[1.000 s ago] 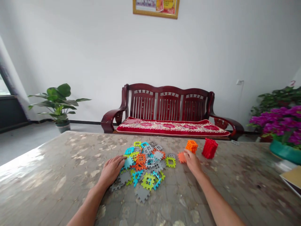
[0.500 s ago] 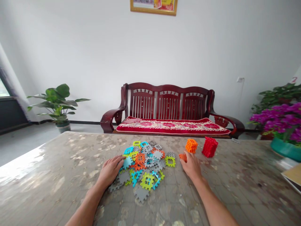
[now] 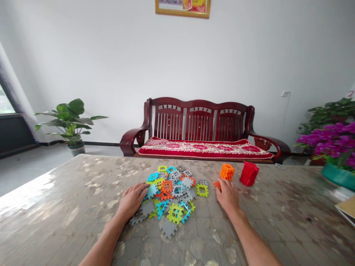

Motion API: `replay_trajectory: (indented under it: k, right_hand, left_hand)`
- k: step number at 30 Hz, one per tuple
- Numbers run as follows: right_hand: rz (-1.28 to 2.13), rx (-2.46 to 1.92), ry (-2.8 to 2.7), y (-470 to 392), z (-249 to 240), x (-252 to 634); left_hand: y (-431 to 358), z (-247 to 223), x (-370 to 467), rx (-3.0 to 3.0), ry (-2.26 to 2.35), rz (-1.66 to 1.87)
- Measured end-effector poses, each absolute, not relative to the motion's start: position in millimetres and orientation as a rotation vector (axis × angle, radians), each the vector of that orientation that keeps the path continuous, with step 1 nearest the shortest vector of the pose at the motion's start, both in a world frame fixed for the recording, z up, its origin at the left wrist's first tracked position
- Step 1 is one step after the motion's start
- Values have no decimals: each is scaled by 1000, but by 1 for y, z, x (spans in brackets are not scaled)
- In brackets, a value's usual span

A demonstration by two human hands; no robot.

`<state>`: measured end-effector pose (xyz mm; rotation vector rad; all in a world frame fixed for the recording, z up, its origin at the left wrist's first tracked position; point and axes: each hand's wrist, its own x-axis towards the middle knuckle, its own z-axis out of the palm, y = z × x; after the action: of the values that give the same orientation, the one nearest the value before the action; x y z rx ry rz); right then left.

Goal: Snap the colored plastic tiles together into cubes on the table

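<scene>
Head view: a loose pile of flat, notched-edge plastic pieces in grey, blue, lime green and orange (image 3: 177, 190) lies around the middle of a brown patterned worktop (image 3: 94, 210). At its left side rests the left hand (image 3: 134, 199), fingers loosely extended and together, gripping nothing visible, its fingertips at a light-blue square plastic piece (image 3: 152, 191). Right of the pile, the right hand (image 3: 227, 197) is lowered with fingers bent over an orange notched plastic piece (image 3: 217, 184); they cover most of it, so I cannot tell whether it is gripped. Just beyond these fingers stands a stack of bright orange notched plastic pieces (image 3: 227, 172), and to its right, a little apart, a taller red plastic stack (image 3: 249, 173). A lime-green square plastic frame (image 3: 202, 190) lies at the pile's right edge, and a solid grey notched plastic piece (image 3: 168, 228) at its near edge.
</scene>
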<state>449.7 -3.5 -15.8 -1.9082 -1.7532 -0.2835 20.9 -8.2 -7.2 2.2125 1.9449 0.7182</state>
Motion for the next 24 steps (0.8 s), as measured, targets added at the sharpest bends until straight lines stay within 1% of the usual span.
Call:
replay_trajectory:
  k: [2,8,11,18,21,24]
  right_hand:
    - [-265,-1801,-1782,-6,-11,443]
    - [-42,-1526,-1928,-17,4,402]
    - [-13,-1416,-2012,-22,8,383]
    - [-52,-1422,-2138,-28,11,363]
    - [-69,-1353,-2217,-26,10,359]
    - [-54,-1353,-2195,-20,5,359]
  left_hand:
    - [-8,-7,21,2213,1945,724]
    - [-9,-6,21,2207,1959,698]
    - [-9,-5,22,2211,1951,696]
    - [-8,-7,21,2207,1949,705]
    - [-8,-8,21,2209,1944,716]
    - [-8,-8,21,2210,1943,724]
